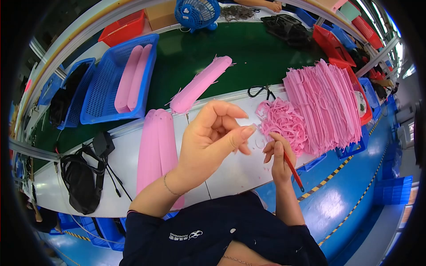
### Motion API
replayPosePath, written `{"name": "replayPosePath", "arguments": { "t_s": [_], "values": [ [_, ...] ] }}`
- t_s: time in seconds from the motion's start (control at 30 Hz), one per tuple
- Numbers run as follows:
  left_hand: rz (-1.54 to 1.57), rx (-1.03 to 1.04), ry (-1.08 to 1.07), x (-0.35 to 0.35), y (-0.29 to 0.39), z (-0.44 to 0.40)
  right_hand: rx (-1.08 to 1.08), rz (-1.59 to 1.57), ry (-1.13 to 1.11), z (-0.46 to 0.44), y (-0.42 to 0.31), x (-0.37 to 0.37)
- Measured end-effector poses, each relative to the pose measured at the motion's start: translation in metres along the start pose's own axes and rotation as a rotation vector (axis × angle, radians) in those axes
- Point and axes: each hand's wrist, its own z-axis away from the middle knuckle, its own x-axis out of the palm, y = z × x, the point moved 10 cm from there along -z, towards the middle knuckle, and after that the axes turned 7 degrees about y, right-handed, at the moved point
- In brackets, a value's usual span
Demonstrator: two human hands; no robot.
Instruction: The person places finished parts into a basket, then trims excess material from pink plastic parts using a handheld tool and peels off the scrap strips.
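Observation:
My left hand [215, 137] is raised over the white table edge, its fingers loosely curled and apart from the thumb. Nothing shows between them. My right hand [280, 159] is closed around a slim red pen-like tool [293, 170], whose dark end points down toward me. Just beyond the right hand lies a tangled heap of pink trimmed strips [284, 119]. To its right stands a thick stack of pink sheets with ragged edges [324, 106]. Long smooth pink pieces [155, 142] lie side by side left of my left hand, partly behind my forearm.
A pink piece with frayed edges [202, 84] lies on the green surface [248, 57]. Black-handled snips [262, 91] rest near the heap. At left are a blue basket [104, 93] holding pink pieces, and a black pouch with cables [84, 181]. A blue fan [197, 13] stands behind.

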Motion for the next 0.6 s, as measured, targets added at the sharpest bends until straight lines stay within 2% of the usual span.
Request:
{"name": "replayPosePath", "arguments": {
  "t_s": [0.03,0.1,0.17,0.23,0.3,0.43,0.5,0.6],
  "values": [
    [0.001,-0.002,0.001,0.000,0.004,0.003,-0.003,0.002,0.000,0.000,0.000,0.000],
    [-0.274,-0.070,-0.051,0.008,0.010,0.011,0.000,0.005,-0.003,0.000,0.000,-0.001],
    [-0.427,0.380,-0.274,0.040,0.053,0.012,0.003,0.019,-0.006,0.001,0.001,-0.001],
    [-0.113,0.351,-0.330,0.057,0.079,0.020,0.014,0.051,0.040,0.006,0.008,-0.002],
    [-0.092,0.342,-0.325,0.056,0.079,0.034,0.021,0.084,0.084,0.006,0.009,-0.006],
    [-0.021,0.329,-0.325,0.038,0.081,0.045,0.013,0.021,-0.002,0.003,0.002,0.001],
    [0.014,0.324,-0.330,0.068,0.073,0.064,-0.005,0.065,-0.020,0.002,0.000,0.004],
    [0.065,0.324,-0.354,0.066,0.074,0.088,0.005,0.067,0.001,0.003,0.000,0.000]
  ]
}}
